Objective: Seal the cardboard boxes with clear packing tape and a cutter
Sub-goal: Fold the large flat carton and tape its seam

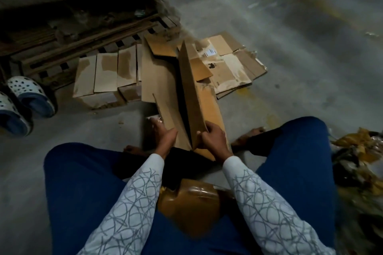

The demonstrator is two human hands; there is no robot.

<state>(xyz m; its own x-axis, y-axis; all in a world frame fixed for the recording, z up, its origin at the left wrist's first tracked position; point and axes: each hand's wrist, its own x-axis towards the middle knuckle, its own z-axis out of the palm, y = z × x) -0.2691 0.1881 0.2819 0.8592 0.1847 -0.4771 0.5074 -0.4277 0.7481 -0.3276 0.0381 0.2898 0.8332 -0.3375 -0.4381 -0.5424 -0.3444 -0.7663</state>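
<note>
Your right hand [213, 138] grips the near end of the cardboard box [165, 80], fingers curled over the edge of its raised panel [189, 88] and the thumb pressed on the side facing you. Your left hand [163, 130] lies open, fingers straight, against the near end of the box's lower left panel; something shiny sits at the fingertips, too blurred to name. The box is half unfolded on the concrete floor [290, 51] directly beyond your crossed legs. Its raised panel stands on edge between your two hands and runs away from you, with a dark gap showing between it and the left panel. The roll of packing tape [186, 203] rests in your lap between your forearms, well behind both hands and held by neither; it looks amber and is blurred. Flattened cardboard sheets [230, 63] lie on the floor past the box, more of them [103, 74] to its left beside a wooden pallet [62, 47]. A pair of perforated clogs [27, 97] sits at far left, and a heap of crumpled scraps [362, 151] at far right.
</note>
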